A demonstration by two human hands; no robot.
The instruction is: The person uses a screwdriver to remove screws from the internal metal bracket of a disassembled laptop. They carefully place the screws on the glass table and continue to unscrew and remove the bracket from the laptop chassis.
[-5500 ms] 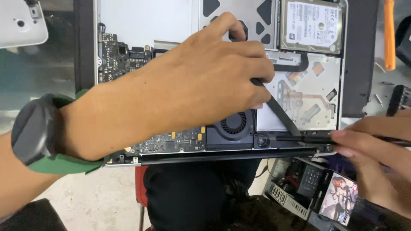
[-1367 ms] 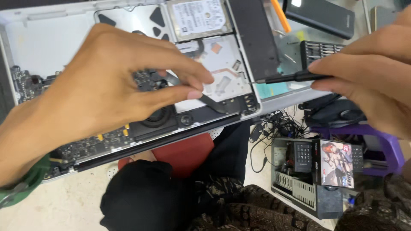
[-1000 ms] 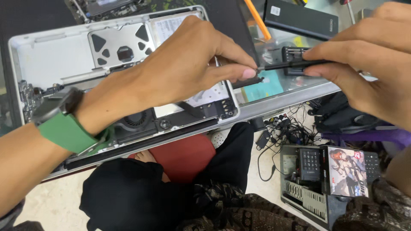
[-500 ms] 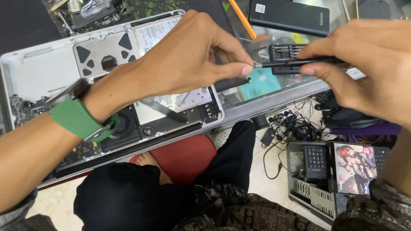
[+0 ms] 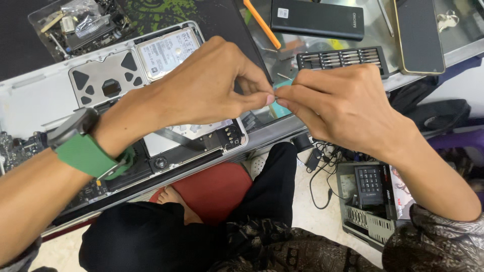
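Observation:
An opened silver laptop (image 5: 40, 95) lies bottom up on the bench, its hard drive (image 5: 164, 50) and boards bare. My left hand (image 5: 212, 85), with a green-strapped watch (image 5: 83, 146) on the wrist, hovers over the laptop's right part. Its thumb and forefinger pinch shut against the fingertips of my right hand (image 5: 343, 100). The two hands meet just past the laptop's right edge. My right hand is closed around a thin black screwdriver that is almost wholly hidden in its fingers. My left fingertips grip its tip.
Just behind my hands lies a black case of screwdriver bits (image 5: 343, 58). Farther back are a black box (image 5: 317, 19), an orange pry tool (image 5: 262, 24) and a dark phone (image 5: 418, 35). A bag of parts (image 5: 75, 22) sits far left. Cables (image 5: 317, 161) and a grey box (image 5: 370, 186) lie on the floor.
My hands have come together: the right hand moved left with the screwdriver, and my left fingertips now pinch its tip. The view has shifted, so the laptop sits further left.

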